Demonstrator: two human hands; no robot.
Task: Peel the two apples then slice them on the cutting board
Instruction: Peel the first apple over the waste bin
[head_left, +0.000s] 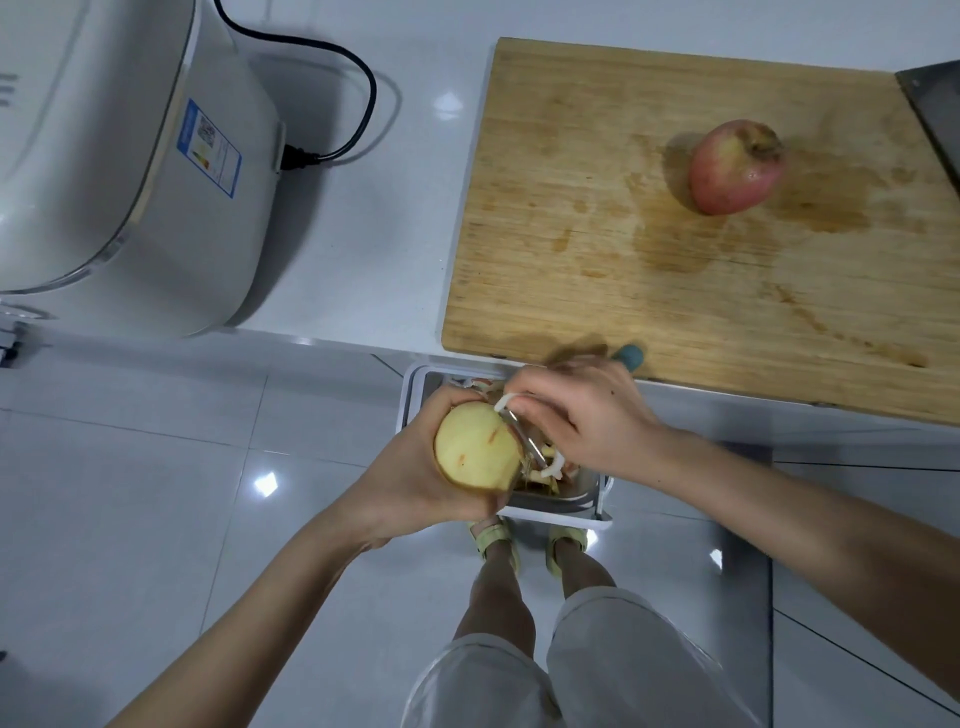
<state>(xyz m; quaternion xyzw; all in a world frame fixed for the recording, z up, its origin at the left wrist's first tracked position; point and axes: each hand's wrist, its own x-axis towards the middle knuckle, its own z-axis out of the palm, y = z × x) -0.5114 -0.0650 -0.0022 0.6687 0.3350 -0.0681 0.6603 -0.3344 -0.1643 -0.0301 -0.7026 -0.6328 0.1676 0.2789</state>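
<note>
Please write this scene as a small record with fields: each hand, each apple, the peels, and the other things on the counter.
left hand: holds the peeled apple over the bin
right hand: holds the peeler against that apple
second apple: red apple, skin on, lying on the cutting board
peels: in the bin, on the floor
also on counter: white appliance with a black cord
slicing: not yet started

Unpeeled apple (736, 167) on cutting board (623, 218), appliance (119, 156) left.
</note>
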